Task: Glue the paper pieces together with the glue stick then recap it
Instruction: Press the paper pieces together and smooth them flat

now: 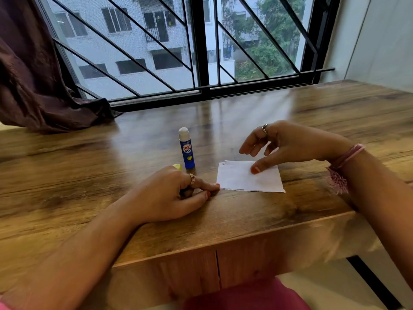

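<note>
At far left, a dark curtain (44, 81) drapes onto the wooden table (89, 153).

My left hand (169, 195) rests on the table. Its fingers are loosely curled, tips touching the table just beside the paper's left corner. I cannot tell whether it holds anything.

A yellow cap (177, 167) shows partly behind this hand. It is off the glue stick (186, 148), which stands upright and uncapped just beyond it, white tip exposed.

The white paper (250, 177) lies flat near the table's front edge. I count one visible sheet; any second piece beneath it cannot be distinguished.

My right hand (288, 145) hovers over the paper, thumb tip pressing its upper area, remaining fingers spread and gripping nothing.

Step in hand, as I judge it: pressing the pieces together. The next move calls for fitting the cap on the stick.

Count: one glue stick, one cap, one visible paper, two hands.
</note>
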{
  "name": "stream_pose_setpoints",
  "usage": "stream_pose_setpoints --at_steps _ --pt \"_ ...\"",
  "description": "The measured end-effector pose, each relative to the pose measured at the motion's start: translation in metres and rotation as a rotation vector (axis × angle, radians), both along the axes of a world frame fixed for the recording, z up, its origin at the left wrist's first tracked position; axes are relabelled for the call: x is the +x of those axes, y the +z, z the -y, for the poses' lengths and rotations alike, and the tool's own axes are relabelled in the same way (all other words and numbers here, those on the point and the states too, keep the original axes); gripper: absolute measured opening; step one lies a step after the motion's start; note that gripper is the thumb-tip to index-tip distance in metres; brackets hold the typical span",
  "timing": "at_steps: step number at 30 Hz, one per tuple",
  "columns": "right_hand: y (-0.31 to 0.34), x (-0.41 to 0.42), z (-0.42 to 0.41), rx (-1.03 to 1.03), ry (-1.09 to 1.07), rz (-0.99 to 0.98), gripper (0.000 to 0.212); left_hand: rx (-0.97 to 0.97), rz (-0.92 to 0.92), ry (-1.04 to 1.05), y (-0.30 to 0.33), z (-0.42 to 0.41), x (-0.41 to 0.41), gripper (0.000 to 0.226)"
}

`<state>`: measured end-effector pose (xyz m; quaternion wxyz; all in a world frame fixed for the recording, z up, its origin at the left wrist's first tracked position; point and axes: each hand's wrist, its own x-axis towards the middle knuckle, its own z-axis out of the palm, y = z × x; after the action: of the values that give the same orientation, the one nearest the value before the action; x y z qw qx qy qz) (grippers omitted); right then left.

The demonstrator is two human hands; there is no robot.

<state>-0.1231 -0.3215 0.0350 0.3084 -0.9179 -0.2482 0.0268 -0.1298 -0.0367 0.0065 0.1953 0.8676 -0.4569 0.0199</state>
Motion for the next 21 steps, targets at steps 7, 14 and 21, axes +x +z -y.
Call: stream_pose_setpoints --at_steps 7,14,21 --pt "-0.003 -0.008 -0.013 -0.019 0.192 0.136 0.024 0.001 -0.003 0.002 -0.001 -0.001 0.002 0.028" --pt "-0.008 -0.010 -0.024 -0.128 0.305 0.169 0.029 -0.003 -0.019 0.002 -0.001 -0.001 0.002 0.028" --pt "-0.009 -0.011 -0.027 -0.188 0.316 0.199 0.031 0.000 -0.029 0.010 -0.001 -0.001 0.001 0.028"
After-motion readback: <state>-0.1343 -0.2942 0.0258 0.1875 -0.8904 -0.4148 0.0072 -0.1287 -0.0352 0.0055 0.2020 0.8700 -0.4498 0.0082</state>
